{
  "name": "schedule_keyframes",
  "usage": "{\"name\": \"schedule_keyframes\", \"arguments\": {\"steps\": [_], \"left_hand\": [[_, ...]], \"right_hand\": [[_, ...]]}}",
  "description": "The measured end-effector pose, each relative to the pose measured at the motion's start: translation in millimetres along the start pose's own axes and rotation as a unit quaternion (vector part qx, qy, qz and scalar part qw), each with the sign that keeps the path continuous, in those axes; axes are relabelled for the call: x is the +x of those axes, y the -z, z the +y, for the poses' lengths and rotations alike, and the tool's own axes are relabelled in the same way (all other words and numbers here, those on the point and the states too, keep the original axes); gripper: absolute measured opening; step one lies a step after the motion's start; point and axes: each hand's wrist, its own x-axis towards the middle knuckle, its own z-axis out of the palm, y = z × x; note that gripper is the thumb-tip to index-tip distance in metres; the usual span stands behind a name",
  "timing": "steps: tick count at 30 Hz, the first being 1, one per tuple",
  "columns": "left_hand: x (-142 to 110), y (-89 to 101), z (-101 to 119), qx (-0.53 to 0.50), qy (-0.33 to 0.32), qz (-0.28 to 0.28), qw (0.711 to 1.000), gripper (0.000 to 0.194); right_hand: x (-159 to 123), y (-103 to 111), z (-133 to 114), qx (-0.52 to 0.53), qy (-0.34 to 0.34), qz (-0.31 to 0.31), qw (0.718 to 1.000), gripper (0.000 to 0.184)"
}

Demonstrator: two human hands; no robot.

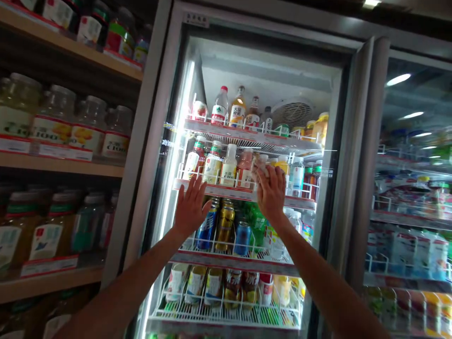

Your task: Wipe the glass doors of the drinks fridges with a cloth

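A closed glass door (pixel 247 61) of a lit drinks fridge fills the middle of the view. My left hand (pixel 191 207) lies flat against the glass with its fingers spread, in front of the second and third shelves. Higher and to the right, my right hand (pixel 271 190) presses a crumpled, pale cloth (pixel 258 165) to the glass, its fingers bent over it. Behind the glass stand bottles such as an orange drink bottle (pixel 238 109), and cans such as a gold can (pixel 225 227) and a blue can (pixel 242 238).
Wooden shelves (pixel 67 161) with rows of juice bottles stand to the left. A grey vertical door handle (pixel 367 179) runs along the fridge's right side. Beyond it is another glass-fronted fridge (pixel 416 179) stocked with drinks.
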Motion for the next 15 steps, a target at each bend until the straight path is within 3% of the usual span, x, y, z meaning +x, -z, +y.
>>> {"name": "schedule_keyframes", "arguments": {"steps": [4,5,6,9,11,15], "left_hand": [[0,1.3,-1,-0.011,0.0,-0.004,1.0,0.058],[1,2.0,-1,-0.011,0.001,-0.009,1.0,0.058],[2,2.6,-1,-0.011,0.003,-0.012,1.0,0.058],[1,3.8,1,-0.009,0.009,-0.017,1.0,0.058],[-2,3.7,4,-0.005,0.01,-0.018,1.0,0.058],[-18,0.8,7,0.002,-0.016,-0.013,1.0,0.06]], "right_hand": [[-29,7,-4,0.04,0.165,-0.111,0.979,0.048],[-29,9,1,0.037,0.174,-0.119,0.977,0.048],[-24,10,8,0.024,0.152,-0.108,0.982,0.047],[-4,12,30,-0.03,-0.008,-0.015,0.999,0.043],[-8,13,33,-0.035,-0.036,-0.005,0.999,0.043],[-47,20,21,0.019,0.147,-0.121,0.981,0.045]]}}
